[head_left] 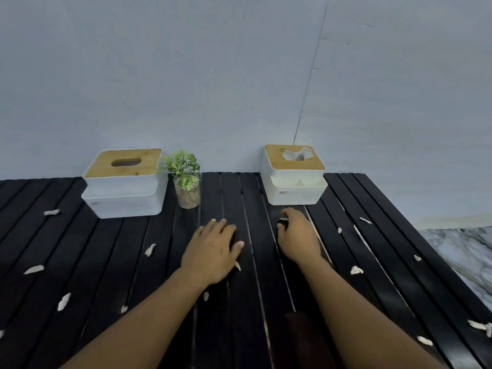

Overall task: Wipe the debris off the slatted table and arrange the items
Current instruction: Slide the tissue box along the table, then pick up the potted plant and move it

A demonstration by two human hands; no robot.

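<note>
The black slatted table (133,262) is strewn with several small white paper scraps (150,249). My left hand (213,251) lies flat on the slats near the middle, fingers spread, holding nothing. My right hand (298,235) rests just in front of the right tissue box (292,179), fingers curled over a small white scrap at its fingertips. That box has a wooden lid with a tissue sticking up. A second tissue box (123,182), its lid slot empty, stands at the back left. Beside it is a small plant in a glass jar (186,182).
A pale wall rises directly behind the table's back edge. On the right the table edge runs diagonally, with marbled floor (463,251) below it. More scraps lie near the right edge (476,324) and along the left side (34,269).
</note>
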